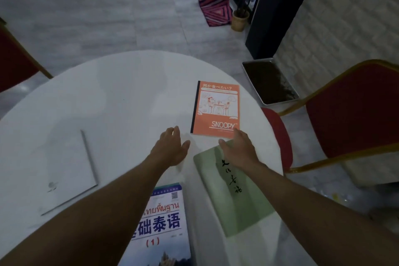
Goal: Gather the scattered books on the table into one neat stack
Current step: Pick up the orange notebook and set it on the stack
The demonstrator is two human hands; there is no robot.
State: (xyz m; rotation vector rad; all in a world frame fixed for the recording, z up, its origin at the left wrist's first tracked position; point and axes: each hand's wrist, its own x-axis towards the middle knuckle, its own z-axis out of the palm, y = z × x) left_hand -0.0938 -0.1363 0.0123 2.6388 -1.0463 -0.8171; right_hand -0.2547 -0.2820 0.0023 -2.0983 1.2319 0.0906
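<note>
Orange card cover is what both hands reach toward: the Snoopy notebook (216,109) lies flat just beyond the fingertips, its long axis running away from the person, black spine on the left edge. The right hand (238,150) is spread flat and empty, fingertips at the notebook's near right corner, so close that I cannot tell whether they touch it; its palm hovers over or rests on the far end of the green book (235,192). The left hand (172,147) is open too, fingers loosely fanned, holding nothing, just short of the notebook's near left corner over bare tabletop. The right hand looks nearer, so a two-handed pull toward the body seems the likely next move, with the right leading.

Outward from there, the green book lies slanted under the right forearm, directly in the path back. Between the forearms sits the blue textbook (164,224), at the near edge. Well apart on the left lies a white book (64,170), slanted. All rest on the round white table (121,84); nothing is stacked yet. Red chairs (354,110) stand around it.
</note>
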